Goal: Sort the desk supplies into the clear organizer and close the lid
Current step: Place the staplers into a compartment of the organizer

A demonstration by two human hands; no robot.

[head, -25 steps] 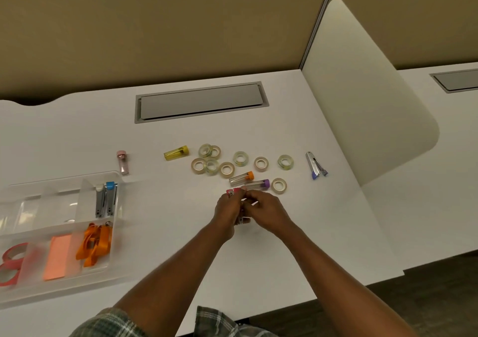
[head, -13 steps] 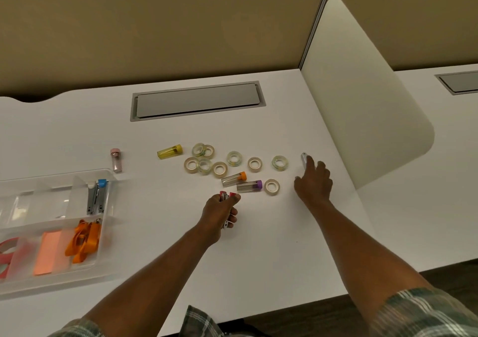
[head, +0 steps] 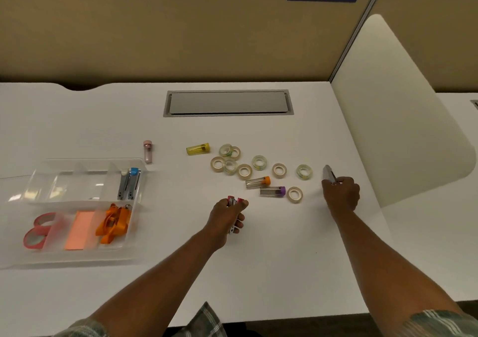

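Nine tape rolls (head: 244,170), four vials (head: 258,182) on the bench (head: 284,246); left hand (head: 227,216) grips pink staplers (head: 234,201), right hand (head: 341,194) now pinches the silver stapler (head: 328,173).

The counter (head: 258,259) looks smooth, matt white laminate. The organizer (head: 77,255) is clear glossy plastic. The tape rolls (head: 259,162) look shiny and translucent.

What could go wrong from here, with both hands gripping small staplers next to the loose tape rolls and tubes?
1. The left hand holds the pink staplers bunched in one fist; one may slip out on the way to the clear organizer.
2. The right hand, closed on the grey stapler, is close to a tape roll; pulling back could knock it.
3. The purple-capped tube lies on its side and might roll if bumped.
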